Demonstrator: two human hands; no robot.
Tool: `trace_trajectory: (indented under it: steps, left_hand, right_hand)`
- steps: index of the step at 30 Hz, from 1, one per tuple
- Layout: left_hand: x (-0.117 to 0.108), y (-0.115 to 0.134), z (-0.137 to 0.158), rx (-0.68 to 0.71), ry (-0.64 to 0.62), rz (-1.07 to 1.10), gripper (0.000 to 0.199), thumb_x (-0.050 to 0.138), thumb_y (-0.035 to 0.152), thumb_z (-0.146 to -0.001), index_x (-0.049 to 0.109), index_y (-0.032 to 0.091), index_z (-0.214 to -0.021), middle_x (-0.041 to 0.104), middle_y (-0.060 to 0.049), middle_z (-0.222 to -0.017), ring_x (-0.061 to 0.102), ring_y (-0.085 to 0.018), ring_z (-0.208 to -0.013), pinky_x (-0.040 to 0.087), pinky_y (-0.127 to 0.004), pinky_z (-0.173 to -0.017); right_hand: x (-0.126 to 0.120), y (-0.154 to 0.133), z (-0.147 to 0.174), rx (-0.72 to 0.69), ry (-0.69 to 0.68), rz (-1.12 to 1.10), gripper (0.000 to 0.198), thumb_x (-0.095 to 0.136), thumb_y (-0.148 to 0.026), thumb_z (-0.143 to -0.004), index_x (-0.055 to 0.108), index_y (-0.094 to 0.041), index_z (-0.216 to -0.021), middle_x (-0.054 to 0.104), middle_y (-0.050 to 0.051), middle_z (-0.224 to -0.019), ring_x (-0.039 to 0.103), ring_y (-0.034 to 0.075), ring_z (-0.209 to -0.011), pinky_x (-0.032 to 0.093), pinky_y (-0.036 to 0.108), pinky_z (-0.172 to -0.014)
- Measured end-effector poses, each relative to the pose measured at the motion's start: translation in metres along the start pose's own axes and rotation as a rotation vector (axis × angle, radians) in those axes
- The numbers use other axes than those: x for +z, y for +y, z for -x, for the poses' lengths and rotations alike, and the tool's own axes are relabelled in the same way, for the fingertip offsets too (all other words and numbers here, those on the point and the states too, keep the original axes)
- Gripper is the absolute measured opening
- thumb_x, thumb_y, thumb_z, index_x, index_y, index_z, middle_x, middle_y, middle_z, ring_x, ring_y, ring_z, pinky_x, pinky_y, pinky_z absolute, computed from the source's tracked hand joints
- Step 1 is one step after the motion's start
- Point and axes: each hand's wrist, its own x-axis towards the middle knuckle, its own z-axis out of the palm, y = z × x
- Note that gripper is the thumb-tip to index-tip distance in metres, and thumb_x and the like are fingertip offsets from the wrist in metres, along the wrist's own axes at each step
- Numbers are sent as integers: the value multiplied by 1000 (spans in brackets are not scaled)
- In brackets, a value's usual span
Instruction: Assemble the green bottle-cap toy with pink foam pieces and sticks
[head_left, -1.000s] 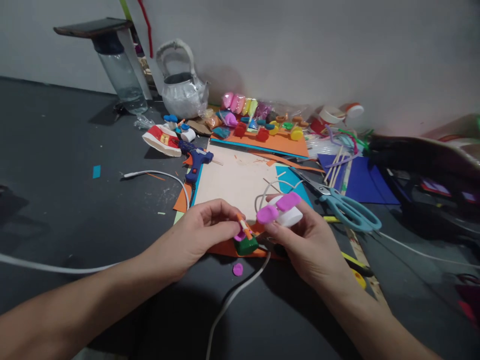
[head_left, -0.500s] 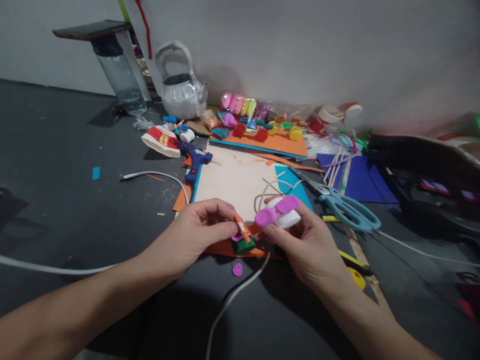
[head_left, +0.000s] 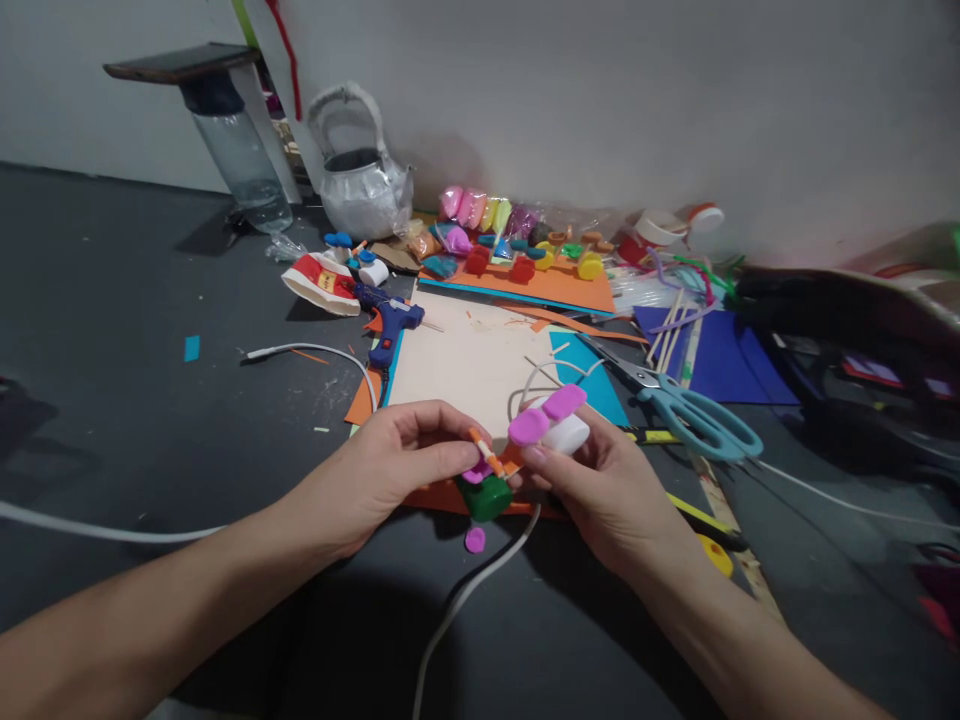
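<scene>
Between my hands is a small craft model made of bottle caps, clay and an orange strip. My left hand (head_left: pixel 409 452) pinches its left end, by an orange-and-white stick (head_left: pixel 486 452) and a green cap (head_left: pixel 487 498) with purple clay against it. My right hand (head_left: pixel 600 480) grips the other end, thumb under the purple clay pieces (head_left: pixel 530 427) on white caps (head_left: pixel 568 434). My fingers partly hide the middle of the model. A loose purple clay disc (head_left: pixel 475 540) lies on the dark table just below.
Cream paper (head_left: pixel 472 350) lies beyond my hands, with a blue glue gun (head_left: pixel 386 330) at its left. Scissors (head_left: pixel 697 415) and a yellow cutter (head_left: pixel 705 520) are on the right. A white cable (head_left: pixel 450 620) crosses in front. Farther back stand a kettle (head_left: pixel 364 190) and a bottle (head_left: pixel 244 160).
The model has tilted slightly, so the green cap shows more of its round face. My right hand has shifted a little left with the purple and white end. My left hand keeps its pinch.
</scene>
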Motion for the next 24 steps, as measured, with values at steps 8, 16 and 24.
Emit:
trace_trajectory:
  steps: [8, 16, 24]
  left_hand:
    - [3, 5, -1, -74, -1, 110, 12, 77, 26, -78, 72, 17, -84, 70, -1, -81, 65, -13, -75, 52, -25, -73]
    - [2, -1, -1, 82, -176, 9, 38, 84, 23, -71, 71, 24, -107, 67, -2, -109, 61, -16, -101, 48, -27, -92]
    - [14, -11, 3, 127, -168, 15, 50, 85, 6, -63, 72, 26, -106, 48, -1, -124, 58, -20, -115, 48, -31, -101]
  right_hand:
    - [1, 0, -1, 94, -41, -80, 36, 89, -32, -64, 65, -19, -87, 74, -1, -69, 70, 12, -56, 61, 23, -61]
    - [4, -4, -1, 231, -35, -196, 41, 89, -37, -61, 65, -18, -88, 72, 0, -63, 68, 14, -53, 58, 26, -55]
    - [5, -3, 1, 177, -74, -201, 39, 86, -38, -65, 64, -19, -91, 69, -1, -67, 66, 13, -58, 58, 27, -62]
